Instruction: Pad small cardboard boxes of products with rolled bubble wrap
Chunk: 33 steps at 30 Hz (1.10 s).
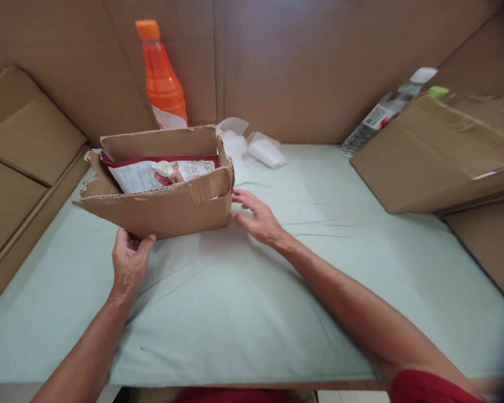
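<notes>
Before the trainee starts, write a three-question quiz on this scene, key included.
1. True or false: the orange bottle is behind the open box near the hands.
2. Which is at that box's right end?
A) left hand
B) right hand
C) clear bottle
3. What shows inside that box?

Key:
1. True.
2. B.
3. A white and dark red packet.

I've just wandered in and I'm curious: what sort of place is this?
Probably a makeshift indoor work nook: a pale green cloth-covered table backed by tall brown cardboard panels, with an open brown rectangular cardboard box in front of them.
</notes>
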Each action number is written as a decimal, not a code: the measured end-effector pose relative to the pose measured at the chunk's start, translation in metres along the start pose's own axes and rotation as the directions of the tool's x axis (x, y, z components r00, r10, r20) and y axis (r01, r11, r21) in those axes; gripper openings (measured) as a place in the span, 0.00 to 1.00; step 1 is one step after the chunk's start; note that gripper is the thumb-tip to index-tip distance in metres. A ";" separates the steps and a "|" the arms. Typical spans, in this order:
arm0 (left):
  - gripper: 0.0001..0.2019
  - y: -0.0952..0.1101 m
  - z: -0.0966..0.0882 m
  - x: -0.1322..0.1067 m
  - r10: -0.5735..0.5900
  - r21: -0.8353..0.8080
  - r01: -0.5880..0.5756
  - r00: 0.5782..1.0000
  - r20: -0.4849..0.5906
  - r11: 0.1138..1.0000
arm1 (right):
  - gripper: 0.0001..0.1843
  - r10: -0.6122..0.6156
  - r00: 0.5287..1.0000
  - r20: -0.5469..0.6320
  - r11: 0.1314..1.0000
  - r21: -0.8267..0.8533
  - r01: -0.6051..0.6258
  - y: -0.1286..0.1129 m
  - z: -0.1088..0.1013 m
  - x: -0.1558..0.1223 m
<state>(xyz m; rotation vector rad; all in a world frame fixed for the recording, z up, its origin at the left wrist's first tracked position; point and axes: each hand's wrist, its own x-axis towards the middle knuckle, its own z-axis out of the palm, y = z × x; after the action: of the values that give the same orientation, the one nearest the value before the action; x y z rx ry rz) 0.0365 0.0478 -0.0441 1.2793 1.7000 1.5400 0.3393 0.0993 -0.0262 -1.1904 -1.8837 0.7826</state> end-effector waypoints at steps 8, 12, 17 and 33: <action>0.21 0.005 0.001 0.000 -0.083 0.016 0.083 0.996 -0.016 0.996 | 0.18 -0.070 0.997 -0.039 0.798 -0.602 0.033 0.018 -0.032 0.105; 0.21 0.008 0.000 0.000 -0.097 0.049 0.098 0.995 -0.020 0.994 | 0.23 0.086 0.996 0.010 0.728 -0.683 -0.056 0.014 -0.032 0.144; 0.21 0.005 -0.002 0.002 -0.097 0.034 0.097 0.995 -0.002 0.995 | 0.27 0.031 0.953 -0.302 0.817 -0.542 -0.198 0.006 -0.077 0.108; 0.17 -0.001 -0.004 -0.003 -0.039 0.057 0.039 0.999 0.005 0.998 | 0.32 0.675 0.654 0.341 0.569 0.322 -0.756 -0.039 -0.101 -0.129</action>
<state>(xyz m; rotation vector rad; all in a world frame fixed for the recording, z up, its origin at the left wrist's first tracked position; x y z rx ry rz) 0.0343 0.0432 -0.0448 1.2704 1.7660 1.4739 0.4424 -0.0242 0.0225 -1.6282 -1.1618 1.7223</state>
